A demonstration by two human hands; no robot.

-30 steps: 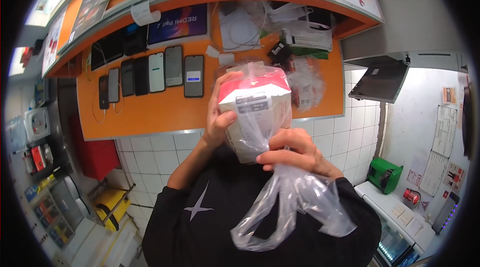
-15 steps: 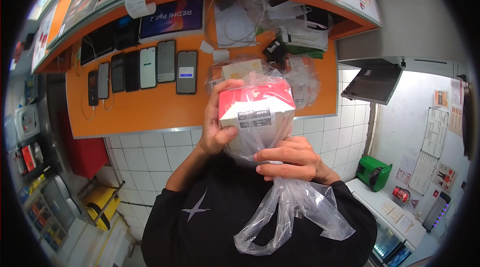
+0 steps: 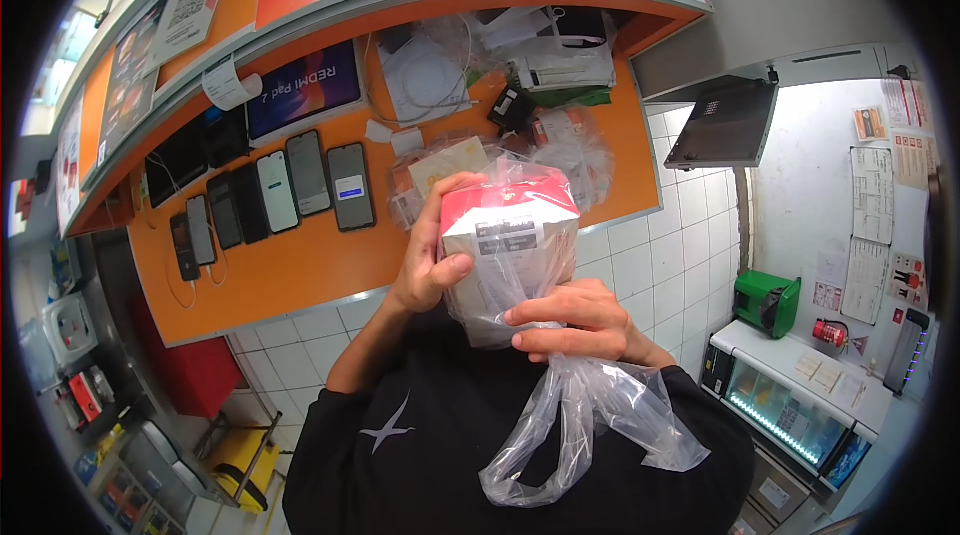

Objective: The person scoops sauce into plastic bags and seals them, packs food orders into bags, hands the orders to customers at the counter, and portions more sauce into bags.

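A red and white cardboard box (image 3: 508, 253) with a printed label sits inside a clear plastic bag (image 3: 570, 435), held up in front of my chest. My left hand (image 3: 430, 253) is wrapped round the box's left side, thumb on the front face and fingers behind the top edge. At the lower right, my right hand (image 3: 580, 320) grips the gathered plastic below the box. The bag's loose handles hang down from that hand over the black shirt. My right fingers partly cover the bag's gathered neck.
Several phones (image 3: 350, 187) lie in a row on the orange counter (image 3: 250, 285), beside a Redmi Pad box (image 3: 305, 90). More bagged parcels (image 3: 575, 155) stand behind the held box. An overhead shelf (image 3: 400, 10) spans the counter. At right are a green box (image 3: 767, 302) and a glass-fronted fridge (image 3: 785, 405).
The view has turned, so the counter appears tilted and the right side shows more of the fridge. Both hands keep the same hold on the bagged box.
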